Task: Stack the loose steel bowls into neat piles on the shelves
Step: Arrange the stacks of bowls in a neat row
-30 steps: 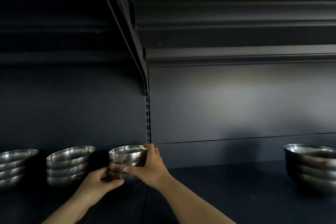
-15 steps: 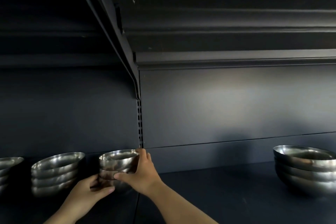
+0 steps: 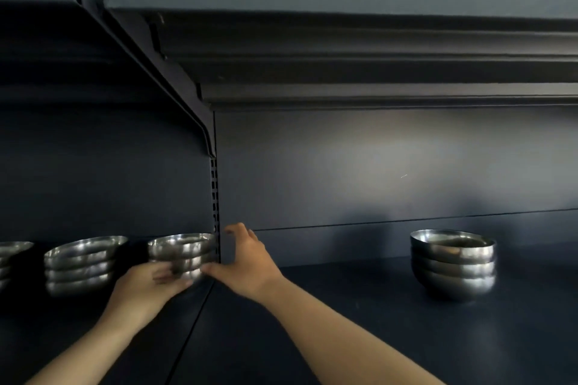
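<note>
A small pile of steel bowls (image 3: 181,251) stands on the dark shelf (image 3: 344,306), just left of the slotted upright. My left hand (image 3: 147,289) grips the pile's lower bowl from the front left. My right hand (image 3: 248,262) is right of the pile with fingers spread. Its thumb touches the pile's base, while the fingers are off the rim with a dark gap between. A pile of shallow bowls (image 3: 81,262) stands further left. Part of another pile (image 3: 11,255) shows at the left edge. Three larger nested bowls (image 3: 453,266) stand at the right.
The slotted upright (image 3: 215,197) and the seam between two shelf boards run right behind and below the small pile. An upper shelf with a slanted bracket (image 3: 175,84) hangs overhead. Bare shelf lies between my right hand and the larger bowls.
My right hand's fingers have come off the small pile's rim and spread to the right; only the thumb stays against it. My left hand remains on the pile's base. The view has shifted.
</note>
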